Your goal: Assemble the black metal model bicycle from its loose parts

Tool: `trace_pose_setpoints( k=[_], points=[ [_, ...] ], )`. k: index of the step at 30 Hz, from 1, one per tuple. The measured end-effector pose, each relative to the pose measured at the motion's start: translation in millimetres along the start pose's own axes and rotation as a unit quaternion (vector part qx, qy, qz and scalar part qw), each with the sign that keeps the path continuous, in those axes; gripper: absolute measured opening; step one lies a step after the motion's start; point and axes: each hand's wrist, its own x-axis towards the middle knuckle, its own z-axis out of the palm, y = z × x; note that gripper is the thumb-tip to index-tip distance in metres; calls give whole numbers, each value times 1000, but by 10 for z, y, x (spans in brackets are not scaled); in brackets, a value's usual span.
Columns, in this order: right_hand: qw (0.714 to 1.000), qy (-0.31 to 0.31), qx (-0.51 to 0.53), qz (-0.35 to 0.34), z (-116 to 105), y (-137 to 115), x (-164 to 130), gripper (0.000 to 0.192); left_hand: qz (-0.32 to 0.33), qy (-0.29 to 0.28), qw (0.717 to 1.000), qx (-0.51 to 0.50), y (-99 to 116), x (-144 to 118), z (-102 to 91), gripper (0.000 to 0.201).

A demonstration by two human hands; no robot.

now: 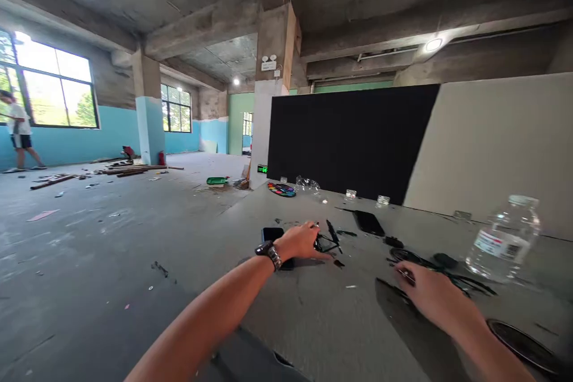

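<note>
My left hand (301, 242), with a black watch on the wrist, reaches across the grey table (313, 316). Its fingers close on a thin black frame-like object (329, 241). A dark flat device (272, 234) lies just behind that wrist. My right hand (430, 293) rests palm down farther right. Its fingertips touch a tangle of black cord and small black parts (441, 264). Whether it grips anything is hidden. A black phone (368, 222) lies beyond both hands.
A clear plastic bottle (504, 240) stands at the right, a black round dish (523, 346) near the front right edge. A colour palette (282, 190) and small clear pieces (350, 194) sit at the far edge before a black board (349, 137). A person (18, 131) walks by the far window.
</note>
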Motion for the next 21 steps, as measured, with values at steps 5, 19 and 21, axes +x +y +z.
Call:
trace_pose_setpoints(
  k=[5, 19, 21],
  points=[
    [998, -50, -15, 25, -196, -69, -94, 35, 7, -31, 999, 6, 48, -4, -28, 93],
    [994, -63, -72, 56, -362, -227, -277, 32, -11, -11, 1000, 17, 37, -44, 43, 94],
    [992, -66, -82, 74, -376, -227, -287, 32, -13, -7, 1000, 13, 31, -66, 51, 95]
  ],
)
